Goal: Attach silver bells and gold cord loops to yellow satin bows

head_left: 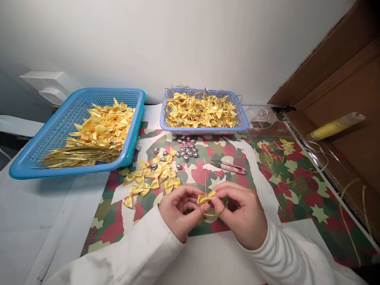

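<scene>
A yellow bow [204,198] with a gold cord loop [214,215] hanging below it is held between my two hands, and one cord end stands up above it. My left hand [184,209] pinches the bow's left side between thumb and fingers. On the other side, my right hand [242,211] is closed on the bow and the cord near its knot. Loose yellow bows [154,183] lie just beyond my left hand. Silver bells [186,150] are scattered past them, and pink-handled thread snips [230,167] rest beyond my right hand.
At the left, a blue basket [138,118] holds yellow bows and a bundle of gold cords [80,157]. Another basket [204,130] at the back holds bows with cord loops. Cord scraps [271,156] and a cardboard box [350,91] are on the right.
</scene>
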Available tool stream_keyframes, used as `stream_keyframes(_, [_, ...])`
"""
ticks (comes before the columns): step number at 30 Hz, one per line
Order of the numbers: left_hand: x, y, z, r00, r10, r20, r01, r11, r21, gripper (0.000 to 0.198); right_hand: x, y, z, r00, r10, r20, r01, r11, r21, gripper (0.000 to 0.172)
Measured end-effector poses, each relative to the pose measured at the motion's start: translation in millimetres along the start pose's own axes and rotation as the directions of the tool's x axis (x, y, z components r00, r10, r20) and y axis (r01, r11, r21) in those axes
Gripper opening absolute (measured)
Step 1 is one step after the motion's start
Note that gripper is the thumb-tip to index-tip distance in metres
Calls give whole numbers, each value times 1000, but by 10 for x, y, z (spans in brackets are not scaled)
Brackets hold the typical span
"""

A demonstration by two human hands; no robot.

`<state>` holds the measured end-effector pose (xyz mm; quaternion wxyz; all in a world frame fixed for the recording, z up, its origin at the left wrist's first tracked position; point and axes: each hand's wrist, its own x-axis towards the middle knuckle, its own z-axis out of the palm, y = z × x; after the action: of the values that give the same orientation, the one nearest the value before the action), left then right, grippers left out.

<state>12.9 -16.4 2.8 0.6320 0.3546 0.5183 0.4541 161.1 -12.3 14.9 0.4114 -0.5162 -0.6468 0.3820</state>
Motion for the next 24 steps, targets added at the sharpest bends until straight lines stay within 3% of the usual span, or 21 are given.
stream_keyframes(11, [-1, -46, -13, 991, 118, -68, -112, 990, 87, 19, -7, -12, 43, 995, -89, -39, 85, 990, -110, 10])
stream_keyframes(15, [14, -81, -43, 986, 136, -94, -123, 984, 130, 17, -57, -76, 40, 947, -294, -128, 244, 920, -306, 20])
stream_keyframes(18, [24, -91, -38, 982, 159, -96, -143, 977, 160, 15, -106, -125, 75, 895, -445, -38, 381, 805, -455, 10])
stream_keyframes(20, [27, -93, -21, 983, 164, -85, -148, 975, 168, 13, -121, -132, 110, 898, -440, -4, 365, 750, -552, 9])
stream_keyframes(24, [18, -103, 12, 982, 179, -60, -159, 957, 241, 12, -100, -93, 148, 958, -286, -13, 201, 705, -680, 10])
